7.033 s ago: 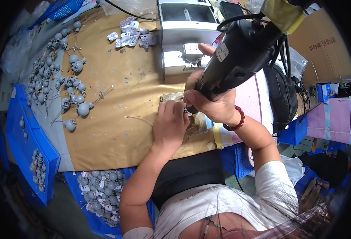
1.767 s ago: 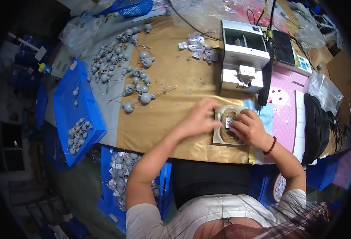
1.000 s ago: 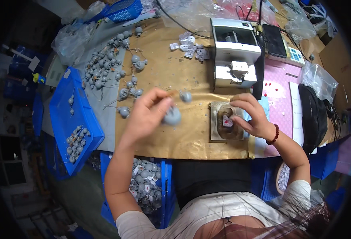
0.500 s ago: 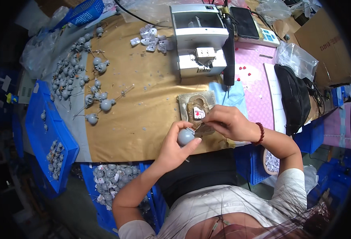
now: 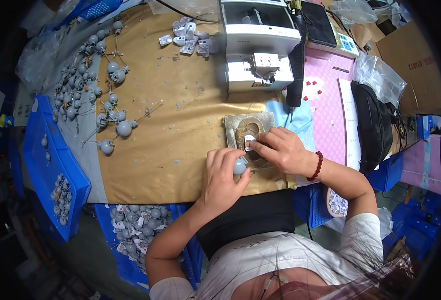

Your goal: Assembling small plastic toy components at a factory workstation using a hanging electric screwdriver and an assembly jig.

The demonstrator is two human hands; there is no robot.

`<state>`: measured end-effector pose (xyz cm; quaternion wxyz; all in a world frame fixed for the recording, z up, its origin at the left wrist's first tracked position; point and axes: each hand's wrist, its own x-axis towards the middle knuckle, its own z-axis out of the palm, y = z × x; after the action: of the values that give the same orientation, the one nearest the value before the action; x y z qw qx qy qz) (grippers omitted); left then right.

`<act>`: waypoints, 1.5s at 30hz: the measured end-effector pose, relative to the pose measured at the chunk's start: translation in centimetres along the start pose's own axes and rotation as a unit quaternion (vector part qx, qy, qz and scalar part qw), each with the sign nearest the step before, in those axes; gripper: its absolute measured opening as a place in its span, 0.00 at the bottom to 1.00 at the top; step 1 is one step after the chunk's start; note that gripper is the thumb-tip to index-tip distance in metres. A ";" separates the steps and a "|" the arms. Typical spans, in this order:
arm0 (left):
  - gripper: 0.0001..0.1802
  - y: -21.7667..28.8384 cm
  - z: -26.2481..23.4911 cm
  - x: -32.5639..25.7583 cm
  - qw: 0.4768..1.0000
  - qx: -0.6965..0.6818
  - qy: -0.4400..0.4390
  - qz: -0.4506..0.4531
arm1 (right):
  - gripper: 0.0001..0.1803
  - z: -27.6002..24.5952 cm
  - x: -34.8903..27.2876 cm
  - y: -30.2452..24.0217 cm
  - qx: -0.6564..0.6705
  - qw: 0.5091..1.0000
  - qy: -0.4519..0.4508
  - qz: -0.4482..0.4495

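My left hand (image 5: 222, 175) is closed round a smooth grey ball-shaped part (image 5: 239, 166), held at the near edge of a square block (image 5: 229, 131) with a worn, brownish hollow. In that hollow lies a small white piece (image 5: 248, 138). The closed fingertips of my right hand (image 5: 283, 150) pinch at this piece and cover part of it. Any thin wire between the hands is too small to make out.
A white machine (image 5: 260, 42) stands behind the block, a black handheld tool (image 5: 296, 75) beside it. Loose grey balls with wires (image 5: 75, 92) lie at left near a blue tray (image 5: 55, 165). White pieces (image 5: 188, 37) are heaped at the back; small red bits (image 5: 309, 90) dot the pink mat (image 5: 325, 120).
My right fingers have moved onto the white piece, covering its red spot. My left hand has turned, its fingers now wrapping over the grey ball. The whole view has shifted slightly.
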<state>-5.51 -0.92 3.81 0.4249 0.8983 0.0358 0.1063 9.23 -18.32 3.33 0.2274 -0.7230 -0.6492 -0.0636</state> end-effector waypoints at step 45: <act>0.20 -0.6 2.2 1.7 0.998 -0.008 0.054 0.004 | 0.20 0.0 0.2 0.3 -0.021 0.999 -0.020 0.028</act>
<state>-3.33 -1.99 2.26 0.4292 0.8879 0.0547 0.1567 9.51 -18.16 3.29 0.2009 -0.7469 -0.6313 -0.0567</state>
